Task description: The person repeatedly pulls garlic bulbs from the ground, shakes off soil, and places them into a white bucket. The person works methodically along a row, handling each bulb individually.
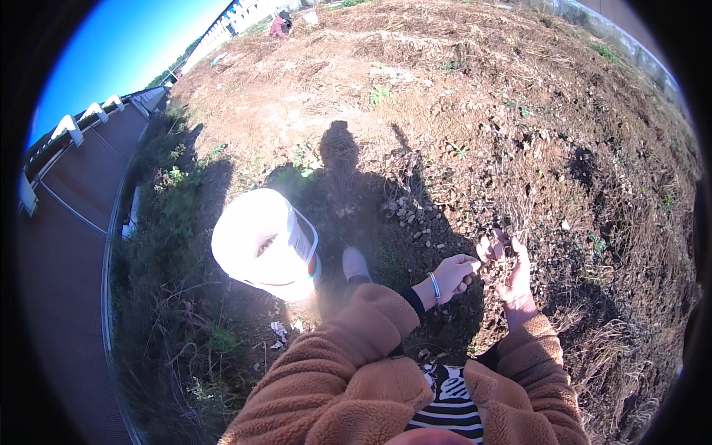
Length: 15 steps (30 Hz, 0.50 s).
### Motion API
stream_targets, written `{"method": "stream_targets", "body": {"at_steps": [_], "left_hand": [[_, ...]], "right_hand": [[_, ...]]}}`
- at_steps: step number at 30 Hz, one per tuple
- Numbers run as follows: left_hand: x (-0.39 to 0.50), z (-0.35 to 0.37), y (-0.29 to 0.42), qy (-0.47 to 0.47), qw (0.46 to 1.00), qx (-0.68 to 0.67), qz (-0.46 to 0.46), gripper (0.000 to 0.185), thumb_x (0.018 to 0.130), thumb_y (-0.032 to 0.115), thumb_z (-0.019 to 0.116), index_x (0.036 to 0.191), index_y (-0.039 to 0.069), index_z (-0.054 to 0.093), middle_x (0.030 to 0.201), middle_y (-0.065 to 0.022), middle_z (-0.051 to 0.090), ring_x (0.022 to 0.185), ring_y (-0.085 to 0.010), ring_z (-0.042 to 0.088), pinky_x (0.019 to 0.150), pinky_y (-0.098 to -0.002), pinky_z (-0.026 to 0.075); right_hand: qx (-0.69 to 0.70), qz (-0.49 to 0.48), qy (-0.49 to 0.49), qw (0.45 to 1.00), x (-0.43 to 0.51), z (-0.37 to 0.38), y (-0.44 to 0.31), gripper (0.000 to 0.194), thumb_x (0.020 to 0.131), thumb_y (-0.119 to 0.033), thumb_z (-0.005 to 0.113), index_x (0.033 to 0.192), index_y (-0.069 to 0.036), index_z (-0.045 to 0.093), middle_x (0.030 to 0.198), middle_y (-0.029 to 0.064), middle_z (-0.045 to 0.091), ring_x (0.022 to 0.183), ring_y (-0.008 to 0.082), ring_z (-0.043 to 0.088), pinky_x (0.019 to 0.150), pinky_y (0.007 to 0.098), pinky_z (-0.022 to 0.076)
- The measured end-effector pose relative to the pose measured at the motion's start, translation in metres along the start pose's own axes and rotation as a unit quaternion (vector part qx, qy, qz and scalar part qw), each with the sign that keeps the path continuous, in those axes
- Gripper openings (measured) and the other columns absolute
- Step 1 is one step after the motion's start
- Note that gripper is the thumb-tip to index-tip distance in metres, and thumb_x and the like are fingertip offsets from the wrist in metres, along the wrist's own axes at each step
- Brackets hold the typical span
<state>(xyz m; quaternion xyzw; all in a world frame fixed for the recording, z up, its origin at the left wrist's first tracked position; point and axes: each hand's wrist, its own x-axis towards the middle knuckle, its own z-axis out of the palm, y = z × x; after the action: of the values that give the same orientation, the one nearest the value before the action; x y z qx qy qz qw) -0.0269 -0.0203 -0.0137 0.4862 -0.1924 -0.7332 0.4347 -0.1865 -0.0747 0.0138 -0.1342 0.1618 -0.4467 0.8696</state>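
Note:
Low over the soil in front of me, my right hand (514, 275) is curled around the lower part of a dried plant (518, 203), whose thin brown stems point away from me. Close beside it on the left, my left hand (451, 278), with a silver bracelet on the wrist, has its fingertips pinched together at the plant's edge. Whether something small sits between those fingertips is too fine to see. A white plastic bucket (303, 267) stands to the left of my hands, its inside washed out by glare. Some small dark contents (267, 245) show in it.
My shoe (354, 264) is just right of the bucket. Small pale lumps (411, 217) lie on the shaded soil. Weeds (167, 267) line a brown wall (72, 267) on the left. Dry stalks (601, 356) cover ground at right. Far off, a person (280, 26) crouches.

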Motion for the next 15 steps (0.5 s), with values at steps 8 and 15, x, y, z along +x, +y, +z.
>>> {"method": "stream_targets", "body": {"at_steps": [8,15], "left_hand": [[-0.01,0.013,0.002,-0.014,0.998,0.058,-0.006,0.023,0.093,0.031,0.063,0.102,0.011,0.055,0.075,0.0032,0.053,0.053,-0.0025,0.044,0.04,-0.0163,0.031],[-0.013,0.011,0.008,-0.038,0.997,0.06,-0.021,0.023,0.093,0.026,0.06,0.107,0.009,0.055,0.068,0.0021,0.05,0.045,-0.0043,0.04,0.038,-0.0182,0.028]], "right_hand": [[-0.087,-0.018,0.025,0.996,0.002,0.0,0.007,0.052,0.092,-0.034,0.058,0.13,-0.001,0.045,0.079,0.0071,0.056,0.098,0.0291,0.061,0.085,0.0431,0.0519],[-0.062,-0.001,-0.011,0.998,-0.001,0.003,0.008,0.051,0.09,-0.029,0.057,0.13,0.0,0.045,0.078,0.0073,0.06,0.106,0.0313,0.06,0.08,0.0406,0.054]]}}
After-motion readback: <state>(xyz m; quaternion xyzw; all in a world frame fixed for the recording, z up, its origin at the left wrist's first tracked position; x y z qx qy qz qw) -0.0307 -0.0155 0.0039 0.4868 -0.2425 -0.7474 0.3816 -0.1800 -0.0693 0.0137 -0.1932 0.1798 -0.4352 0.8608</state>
